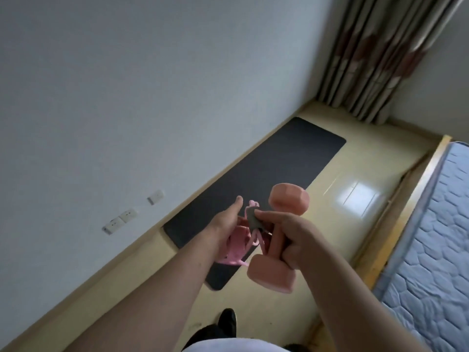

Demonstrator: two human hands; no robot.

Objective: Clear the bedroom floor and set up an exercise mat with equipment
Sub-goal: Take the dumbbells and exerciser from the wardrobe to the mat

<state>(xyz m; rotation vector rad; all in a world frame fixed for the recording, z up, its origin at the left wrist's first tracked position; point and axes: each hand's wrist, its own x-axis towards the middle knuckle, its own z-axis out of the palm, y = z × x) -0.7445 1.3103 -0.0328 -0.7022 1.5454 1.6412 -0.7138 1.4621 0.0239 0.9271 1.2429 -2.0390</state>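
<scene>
Exercise mat (279,161), dark grey, lies flat and unrolled on the yellow floor (368,161), its long side along the white wall (127,97). It is below and beyond both grips, and neither touches it. A blue quilted mattress (436,237) stands at the right, well apart from the mat, and a striped curtain (380,52) hangs in the far corner.

1 pink dumbbell (289,200) is in the air above the near half of the mat. The right grip (297,240), a bare hand, is closed around its handle, with 1 head above the hand and 1 below. The pink band (236,245) hangs in a bundle just left of the dumbbell. The left grip (225,222) holds it with the thumb straight and the fingers hidden. The right thumb and forefinger also pinch a small grey tab (253,219) on the band.
</scene>
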